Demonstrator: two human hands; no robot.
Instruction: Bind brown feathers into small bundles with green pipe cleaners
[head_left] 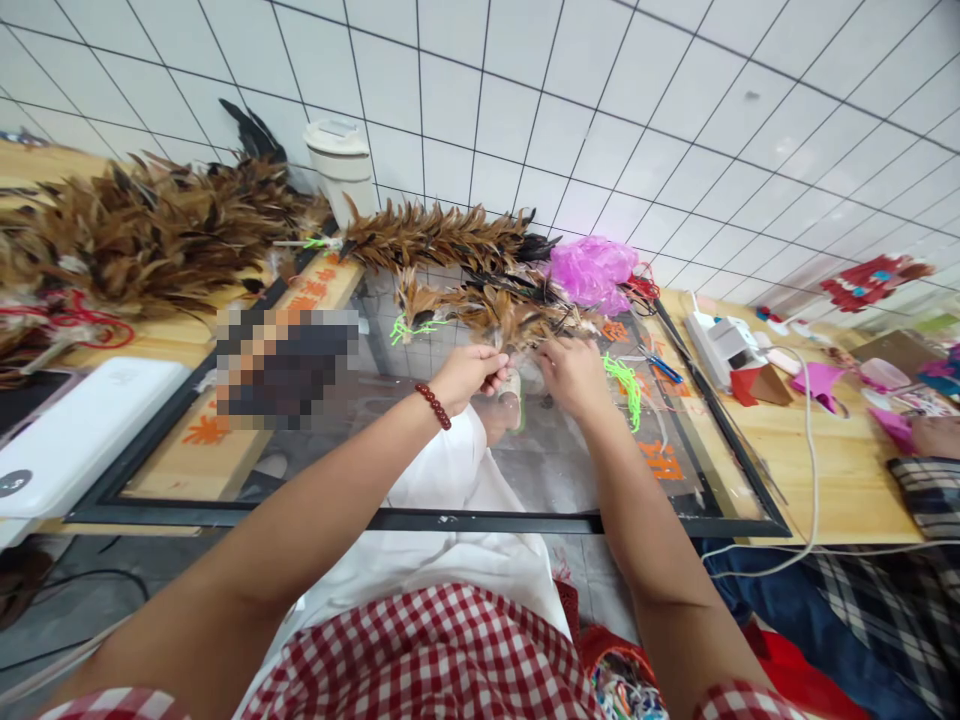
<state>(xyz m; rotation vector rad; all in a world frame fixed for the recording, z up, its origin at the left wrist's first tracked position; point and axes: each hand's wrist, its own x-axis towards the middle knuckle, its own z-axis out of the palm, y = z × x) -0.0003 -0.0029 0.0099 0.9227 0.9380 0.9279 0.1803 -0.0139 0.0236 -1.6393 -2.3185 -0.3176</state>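
My left hand point(474, 374), with a dark red bead bracelet point(433, 406) at the wrist, is closed in a pinch at the lower end of a brown feather point(508, 328). Close to its right, my right hand point(573, 372) has its fingers curled together; what lies in them is hidden. Loose brown and black feathers point(457, 305) lie just beyond both hands on a black-framed glass panel point(525, 470). Bright green strings point(624, 388) lie right of my right hand, and more green strings point(412, 328) lie at the left.
Behind stands a row of bound feathers point(435, 238), with a pink plastic bag point(592, 270) beside it. A white lidded cup point(341, 165) stands before the tiled wall. Feather bundles point(142, 220) and a white power bank point(90, 425) are left; blue-handled pliers point(661, 368) and a power strip point(724, 350) are right.
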